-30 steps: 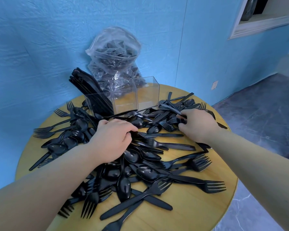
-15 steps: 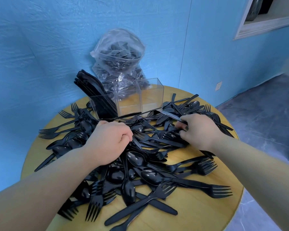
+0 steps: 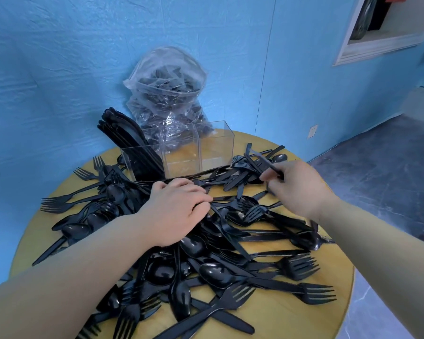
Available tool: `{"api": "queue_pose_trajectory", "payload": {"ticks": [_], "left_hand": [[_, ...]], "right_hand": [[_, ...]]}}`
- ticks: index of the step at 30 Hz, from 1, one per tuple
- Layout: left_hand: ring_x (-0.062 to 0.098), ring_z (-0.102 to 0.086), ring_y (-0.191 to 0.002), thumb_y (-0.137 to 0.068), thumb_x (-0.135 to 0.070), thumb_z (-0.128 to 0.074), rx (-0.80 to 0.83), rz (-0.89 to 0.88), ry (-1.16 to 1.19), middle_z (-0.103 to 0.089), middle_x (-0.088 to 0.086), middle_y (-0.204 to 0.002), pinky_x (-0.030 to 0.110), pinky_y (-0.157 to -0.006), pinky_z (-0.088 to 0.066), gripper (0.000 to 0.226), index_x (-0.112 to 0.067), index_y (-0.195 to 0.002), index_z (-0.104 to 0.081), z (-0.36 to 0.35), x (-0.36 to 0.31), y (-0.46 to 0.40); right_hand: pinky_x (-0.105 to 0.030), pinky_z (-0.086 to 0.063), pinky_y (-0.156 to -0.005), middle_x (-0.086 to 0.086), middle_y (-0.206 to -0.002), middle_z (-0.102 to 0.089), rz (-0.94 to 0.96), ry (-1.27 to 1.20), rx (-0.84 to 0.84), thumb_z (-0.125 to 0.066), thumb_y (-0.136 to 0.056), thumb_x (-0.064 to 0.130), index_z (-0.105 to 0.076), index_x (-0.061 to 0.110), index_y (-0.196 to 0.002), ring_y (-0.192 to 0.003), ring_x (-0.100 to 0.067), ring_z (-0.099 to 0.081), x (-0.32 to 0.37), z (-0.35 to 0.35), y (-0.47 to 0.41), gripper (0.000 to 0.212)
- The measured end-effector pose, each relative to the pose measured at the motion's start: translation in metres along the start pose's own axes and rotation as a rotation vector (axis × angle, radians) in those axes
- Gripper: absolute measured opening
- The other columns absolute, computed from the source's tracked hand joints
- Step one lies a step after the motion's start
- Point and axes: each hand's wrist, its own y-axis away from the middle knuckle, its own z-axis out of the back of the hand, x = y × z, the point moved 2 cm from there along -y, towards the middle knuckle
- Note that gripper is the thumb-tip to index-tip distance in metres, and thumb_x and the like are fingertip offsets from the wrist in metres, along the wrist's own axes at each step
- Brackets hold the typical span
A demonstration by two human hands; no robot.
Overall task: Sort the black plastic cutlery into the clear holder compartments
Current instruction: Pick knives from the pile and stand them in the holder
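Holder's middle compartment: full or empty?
Empty. The table shows through the middle compartment; only the left compartment holds black cutlery.

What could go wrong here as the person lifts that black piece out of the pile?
The right hand pinches one black knife whose far end lies among tangled cutlery, so neighbours may drag along. Forks near the round table's edge could get knocked to the floor. The clear holder looks light; a bump might tip it.
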Motion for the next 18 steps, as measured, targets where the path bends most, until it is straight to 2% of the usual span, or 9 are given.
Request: {"api": "queue_pose_trajectory", "payload": {"ticks": [3,5,8,11,13,15,18], "left_hand": [[0.002,-0.031,-0.126,-0.091,-0.051,-0.004,-0.087,-0.026,0.009,-0.055,-0.027,-0.118,0.033,-0.095,-0.018,0.063,-0.04,-0.109,-0.064,0.005,0.003,-0.001],[0.003,-0.037,-0.121,-0.089,-0.05,-0.006,-0.162,-0.038,0.024,-0.057,-0.024,-0.113,0.032,-0.093,-0.019,0.063,-0.037,-0.104,-0.065,0.008,0.001,-0.007],[0.005,-0.032,-0.13,-0.1,-0.04,-0.023,-0.159,-0.042,0.026,-0.044,-0.019,-0.137,0.038,-0.106,-0.019,0.041,-0.037,-0.129,-0.052,0.008,-0.013,-0.021],[0.01,-0.018,-0.141,-0.099,-0.048,-0.024,-0.068,-0.096,-0.009,-0.02,-0.015,-0.155,0.046,-0.112,-0.016,0.046,-0.039,-0.144,-0.03,0.004,-0.033,-0.039],[0.013,-0.013,-0.144,-0.097,-0.056,-0.02,0.014,-0.117,-0.044,-0.011,-0.012,-0.159,0.049,-0.112,-0.014,0.052,-0.042,-0.147,-0.022,0.001,-0.042,-0.052],[0.015,-0.012,-0.145,-0.096,-0.06,-0.018,0.088,-0.109,-0.09,-0.009,-0.01,-0.159,0.051,-0.112,-0.014,0.055,-0.042,-0.147,-0.022,-0.001,-0.046,-0.062],[0.013,-0.019,-0.142,-0.097,-0.058,-0.017,0.122,-0.104,-0.104,-0.019,-0.012,-0.157,0.049,-0.11,-0.015,0.053,-0.038,-0.143,-0.035,0.0,-0.046,-0.064]], "right_hand": [[-0.026,-0.046,-0.057,0.0,-0.08,-0.067,-0.031,0.016,-0.108,-0.042,-0.089,0.008,-0.065,0.019,-0.096,-0.057,-0.014,-0.053,-0.008,0.007,-0.007,0.026],[-0.03,-0.048,-0.062,-0.005,-0.084,-0.067,-0.037,0.075,-0.166,-0.042,-0.088,0.007,-0.066,0.016,-0.098,-0.063,-0.022,-0.056,-0.014,0.009,-0.011,0.027],[-0.032,-0.048,-0.059,-0.009,-0.078,-0.062,-0.088,0.189,-0.211,-0.044,-0.083,0.007,-0.063,0.01,-0.092,-0.071,-0.031,-0.056,-0.03,0.01,-0.019,0.021],[-0.026,-0.03,-0.048,-0.007,-0.068,-0.052,-0.174,0.272,-0.171,-0.045,-0.084,0.011,-0.052,0.011,-0.079,-0.07,-0.031,-0.051,-0.045,0.011,-0.022,0.008],[-0.024,-0.028,-0.047,-0.005,-0.067,-0.052,-0.208,0.305,-0.142,-0.044,-0.086,0.016,-0.051,0.013,-0.08,-0.067,-0.028,-0.051,-0.054,0.013,-0.022,0.01],[-0.024,-0.032,-0.047,-0.004,-0.067,-0.056,-0.216,0.324,-0.096,-0.043,-0.089,0.023,-0.052,0.017,-0.085,-0.064,-0.025,-0.053,-0.061,0.013,-0.023,0.012],[-0.024,-0.032,-0.047,-0.002,-0.067,-0.056,-0.203,0.36,-0.004,-0.043,-0.091,0.03,-0.055,0.021,-0.088,-0.062,-0.02,-0.053,-0.068,0.01,-0.023,0.015]]}}
